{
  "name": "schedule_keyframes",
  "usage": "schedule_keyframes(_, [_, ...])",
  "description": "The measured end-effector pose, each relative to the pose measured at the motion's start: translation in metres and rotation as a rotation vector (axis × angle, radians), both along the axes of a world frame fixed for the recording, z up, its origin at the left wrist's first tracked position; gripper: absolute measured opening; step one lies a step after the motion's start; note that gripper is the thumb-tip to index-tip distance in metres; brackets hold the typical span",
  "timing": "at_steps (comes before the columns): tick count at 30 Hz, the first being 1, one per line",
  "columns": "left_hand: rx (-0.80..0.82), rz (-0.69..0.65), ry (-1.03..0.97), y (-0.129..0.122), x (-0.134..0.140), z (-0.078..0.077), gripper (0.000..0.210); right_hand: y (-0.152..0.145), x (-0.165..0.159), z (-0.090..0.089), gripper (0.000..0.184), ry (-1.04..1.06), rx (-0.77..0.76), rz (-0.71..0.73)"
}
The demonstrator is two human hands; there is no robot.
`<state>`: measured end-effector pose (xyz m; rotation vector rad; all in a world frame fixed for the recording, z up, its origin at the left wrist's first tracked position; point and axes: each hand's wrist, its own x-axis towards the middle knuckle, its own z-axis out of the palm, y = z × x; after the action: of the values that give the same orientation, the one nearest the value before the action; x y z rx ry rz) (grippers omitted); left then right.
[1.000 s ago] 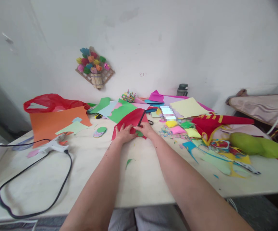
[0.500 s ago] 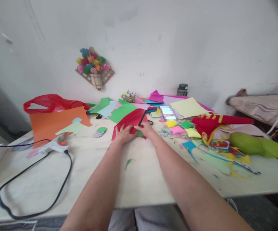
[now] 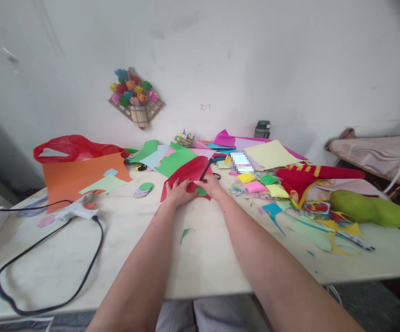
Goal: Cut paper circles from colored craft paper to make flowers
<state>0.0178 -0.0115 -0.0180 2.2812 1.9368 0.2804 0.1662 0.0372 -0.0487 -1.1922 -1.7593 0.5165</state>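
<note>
A sheet of red paper (image 3: 192, 171) lies on the table in front of me. My left hand (image 3: 179, 192) rests on it with the fingers spread, pressing near its lower edge. In my right hand (image 3: 211, 185) is a dark pen (image 3: 205, 168), tilted, its upper end pointing away to the right. Just below the pen a green paper circle (image 3: 200, 192) lies on the red sheet, partly hidden by my fingers. The pen's tip is too small to make out. A green paper scrap (image 3: 186, 234) lies nearer to me.
To the left are a white glue gun (image 3: 77, 211) with a looping black cord, orange paper (image 3: 82, 173) and stacked paper circles (image 3: 143, 189). On the right lie a phone (image 3: 241, 163), yellow paper (image 3: 272, 154), coloured packets (image 3: 256, 186), a red cloth item (image 3: 303, 182) and a green cushion-like object (image 3: 369, 208).
Almost nothing differs. My right hand and the pen have shifted very slightly by the green circle; the left hand stays in place.
</note>
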Motion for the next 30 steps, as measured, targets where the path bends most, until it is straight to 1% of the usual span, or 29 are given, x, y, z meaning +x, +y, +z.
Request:
schedule_keyframes(7, [-0.002, -0.010, -0.013, 0.001, -0.001, -0.001, 0.066, 0.003, 0.000, -0.003, 0.021, 0.012, 0.037, -0.006])
schedule_keyframes(11, [0.002, -0.018, -0.022, 0.002, -0.002, -0.002, 0.066, 0.003, 0.000, -0.003, 0.021, 0.008, 0.043, -0.036])
schedule_keyframes(21, [0.011, -0.028, -0.013, 0.002, -0.002, -0.002, 0.065, -0.007, 0.001, 0.007, 0.024, -0.003, 0.017, -0.074])
schedule_keyframes(30, [0.006, -0.036, -0.028, 0.002, -0.001, -0.002, 0.064, -0.009, 0.001, 0.008, 0.027, 0.014, 0.012, -0.116])
